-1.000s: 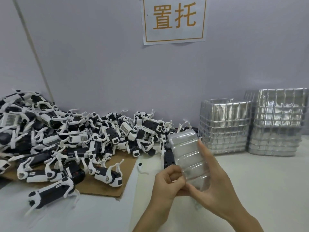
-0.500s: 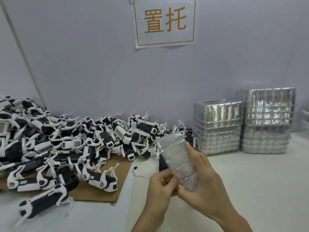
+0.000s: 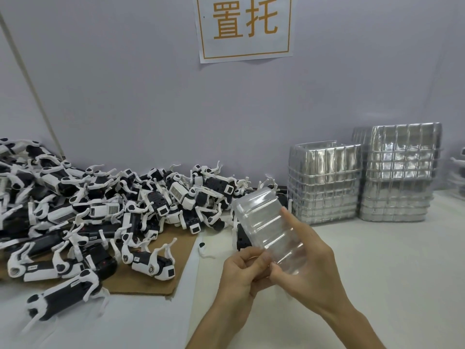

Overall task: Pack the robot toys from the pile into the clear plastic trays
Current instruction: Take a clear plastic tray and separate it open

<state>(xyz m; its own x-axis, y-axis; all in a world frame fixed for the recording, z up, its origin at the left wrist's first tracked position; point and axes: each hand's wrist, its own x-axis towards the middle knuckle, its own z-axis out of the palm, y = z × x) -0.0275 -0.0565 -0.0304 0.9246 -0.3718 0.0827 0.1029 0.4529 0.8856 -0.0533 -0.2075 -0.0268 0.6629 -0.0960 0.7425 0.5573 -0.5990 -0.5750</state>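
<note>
Head view: nearest the camera, two bare hands meet above the white bench (image 3: 382, 278). The left hand (image 3: 236, 275) curls its fingers (image 3: 260, 260) and pinches the near end of a clear ribbed plastic tray (image 3: 264, 222). The right hand (image 3: 312, 270) grips the same tray from the right, with its fingers (image 3: 295, 224) partly wrapped behind the tray and one laid up the ribbed face. The tray is off the bench, tilted, with its far end pointing up and away.

At near left, a single black-and-white robot dog toy (image 3: 63, 295) stands on the bare bench, just off the near edge of a brown cardboard sheet (image 3: 141, 280). A large pile of black-and-white robot toys (image 3: 120, 205) covers that sheet and reaches back to the wall and out past the left edge. A small loose white part with a black tip (image 3: 202, 249) lies on the bench between the cardboard and the held tray.

Further back on the right, two stacks of nested clear plastic trays stand side by side against the wall: a shorter stack (image 3: 324, 187) and a taller stack (image 3: 400, 172) to its right. Above them, on the grey wall (image 3: 125, 84), hangs a white paper sign with orange characters (image 3: 245, 26).
</note>
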